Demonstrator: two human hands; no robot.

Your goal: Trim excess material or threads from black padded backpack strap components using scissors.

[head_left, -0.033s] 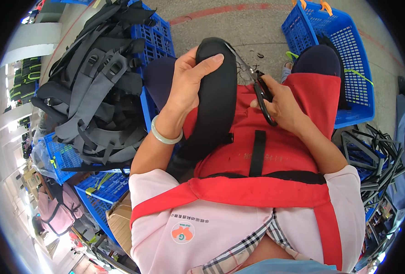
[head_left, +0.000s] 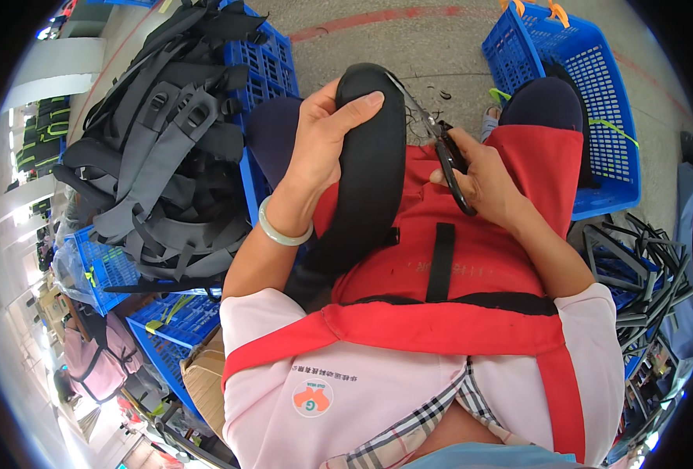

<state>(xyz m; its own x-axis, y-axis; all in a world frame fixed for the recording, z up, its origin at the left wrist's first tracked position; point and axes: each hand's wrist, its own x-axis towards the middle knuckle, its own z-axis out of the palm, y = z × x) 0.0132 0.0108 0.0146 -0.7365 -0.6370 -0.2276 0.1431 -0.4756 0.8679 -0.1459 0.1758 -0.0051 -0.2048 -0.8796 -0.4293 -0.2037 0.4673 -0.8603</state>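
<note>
A black padded strap (head_left: 371, 164) curves up from my lap, its rounded end uppermost. My left hand (head_left: 319, 133) grips it near that end, thumb pressed on its front face. In my right hand (head_left: 483, 178) is a pair of scissors (head_left: 450, 162) with black handles and metal blades. The blades point up and left, and their tips meet the strap's upper right edge. Whether anything lies between the blades is too small to tell. Below the strap, a red apron (head_left: 471, 266) covers my lap.
At left, grey and black straps (head_left: 175, 148) are heaped by a blue crate (head_left: 262, 62). Another blue basket (head_left: 616, 148) stands at right, holding dark material. Below it lies a tangle of dark strips (head_left: 643, 266). Dark scraps (head_left: 444, 95) litter the floor ahead.
</note>
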